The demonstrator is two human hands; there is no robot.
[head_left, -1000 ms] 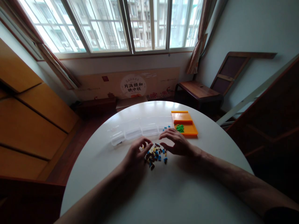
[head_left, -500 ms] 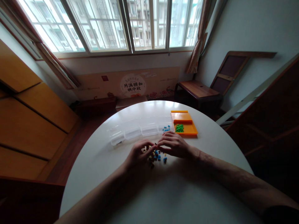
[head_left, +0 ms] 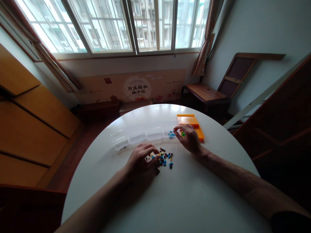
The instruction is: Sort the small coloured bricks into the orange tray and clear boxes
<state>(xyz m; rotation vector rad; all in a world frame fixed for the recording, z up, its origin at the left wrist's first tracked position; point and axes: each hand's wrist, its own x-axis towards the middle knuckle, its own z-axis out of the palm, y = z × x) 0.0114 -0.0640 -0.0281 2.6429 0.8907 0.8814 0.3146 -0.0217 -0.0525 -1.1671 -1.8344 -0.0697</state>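
Note:
A loose pile of small building blocks [head_left: 165, 156], blue, dark brown and yellow, lies on the white round table [head_left: 150, 200]. My left hand [head_left: 143, 157] rests at the pile's left edge, thumb and fingers apart around some pieces. Beyond the pile, my right hand [head_left: 188, 138] hovers at the right end of a row of clear plastic trays [head_left: 154, 134]. Its fingertips are bunched close to the small blue blocks [head_left: 171, 134] in the rightmost tray; whatever they pinch is too small to make out. Partly behind this hand, green pieces [head_left: 183, 133] show in an orange box [head_left: 200, 133].
The clear trays stand in a curved row with their lids raised behind them. Past the table's far edge are a wooden chair [head_left: 206, 92] and a printed panel [head_left: 97, 85] under the window. A wooden cabinet [head_left: 31, 129] stands at the left.
My right hand has left the pile and moved up and right to the rightmost clear tray. My left hand has stayed by the pile, shifting slightly left, and more of the blocks show.

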